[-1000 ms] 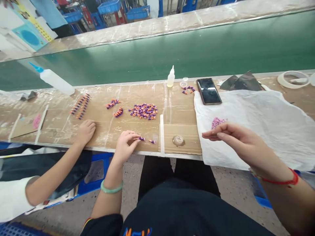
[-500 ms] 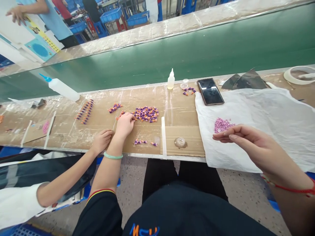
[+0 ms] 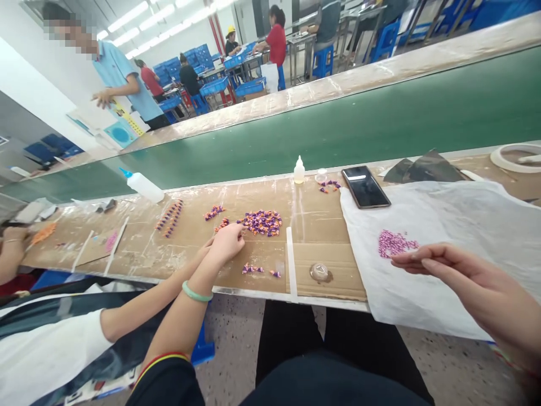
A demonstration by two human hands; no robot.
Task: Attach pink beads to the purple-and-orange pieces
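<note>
My left hand (image 3: 226, 243), with a jade bangle on its wrist, rests on the cardboard with its fingers bunched. Its fingertips are beside a small cluster of orange-and-purple pieces (image 3: 222, 225) and close to a larger heap of them (image 3: 261, 223). Whether it holds a piece is hidden. A few more pieces (image 3: 253, 269) lie nearer the front edge. My right hand (image 3: 439, 265) hangs over a white cloth (image 3: 456, 225), fingertips together, just right of a patch of tiny pink beads (image 3: 396, 243). A co-worker's hand (image 3: 200, 251) lies just behind my left wrist.
A black phone (image 3: 366, 186), a small glue bottle (image 3: 299, 171) and a blue-capped squeeze bottle (image 3: 143, 186) stand along the bench's back edge. Beyond lies a green conveyor belt (image 3: 296, 135). Rows of assembled pieces (image 3: 169, 218) lie left of my left hand.
The view has tilted up and shifted, showing more of the room. The co-worker's hand has moved right, close to my left wrist. My left hand has moved from the front pieces to the heap.
</note>
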